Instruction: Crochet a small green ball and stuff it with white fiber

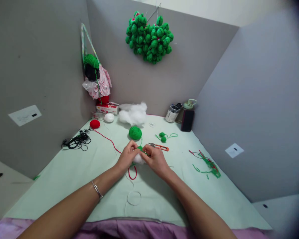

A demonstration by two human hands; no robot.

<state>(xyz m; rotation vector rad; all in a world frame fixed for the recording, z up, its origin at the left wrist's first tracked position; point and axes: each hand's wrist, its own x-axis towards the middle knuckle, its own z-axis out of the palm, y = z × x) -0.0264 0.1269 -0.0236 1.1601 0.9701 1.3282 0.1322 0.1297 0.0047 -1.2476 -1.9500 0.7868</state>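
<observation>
Both of my hands meet over the middle of the table, fingers closed round a small green crocheted piece [140, 148] with white stuffing [139, 159] bulging below it. My left hand [127, 155] pinches its left side, and my right hand [154, 158] pinches the right side. Much of the piece is hidden by my fingers. A red yarn loop [133, 176] hangs out beneath, and a thin white yarn trails toward me. Just beyond lies a green yarn ball [135, 133]. Orange-handled thread snips [159, 146] rest right of my right hand.
White fibre stuffing [133, 114], a red yarn ball [95, 124] and a white yarn ball [109, 117] sit at the back. Black cord [78, 140] lies left, yarn scraps [209, 164] right. Two small green pieces [162, 136] lie near a phone [187, 120]. Grey partitions surround the table.
</observation>
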